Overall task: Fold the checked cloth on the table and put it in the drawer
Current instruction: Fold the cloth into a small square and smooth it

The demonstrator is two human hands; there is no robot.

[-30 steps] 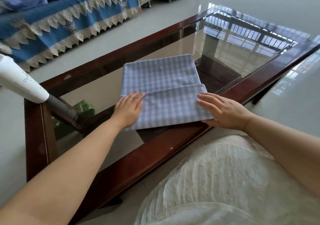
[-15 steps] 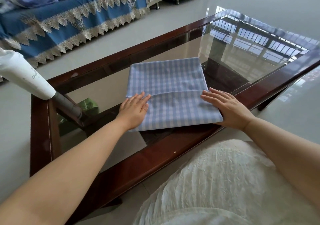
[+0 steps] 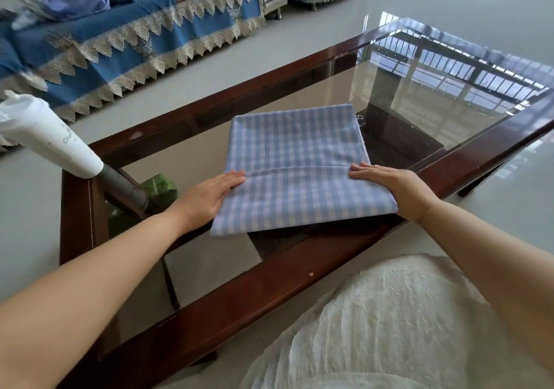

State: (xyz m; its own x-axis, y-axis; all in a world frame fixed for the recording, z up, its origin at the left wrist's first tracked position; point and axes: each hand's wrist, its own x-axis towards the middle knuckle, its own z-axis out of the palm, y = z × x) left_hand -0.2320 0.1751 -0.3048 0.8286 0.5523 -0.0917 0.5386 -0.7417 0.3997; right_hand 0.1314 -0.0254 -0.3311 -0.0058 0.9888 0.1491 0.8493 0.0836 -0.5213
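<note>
The checked cloth (image 3: 302, 166) lies flat on the glass top of the table (image 3: 269, 283), near the edge closest to the person. It is already folded into a neat rectangle. A near flap is turned over the rest, and its edge runs across the cloth from one hand to the other.

The left hand (image 3: 209, 196) rests palm down on the left side of the cloth, its fingers straight and close together, with the tips at the end of that flap edge. The right hand (image 3: 389, 184) lies flat on the right side in the same way, fingers together and pointing inward. Neither hand pinches the fabric; both press it down.

By the look of it, the folding is well under way, but the cloth is still fairly broad, so at least one more fold may be wanted. No drawer can be seen, so putting the cloth away is still to do.

A white appliance (image 3: 45, 136) sits at the table's left corner, and a blue-covered sofa (image 3: 135, 43) stands beyond.
</note>
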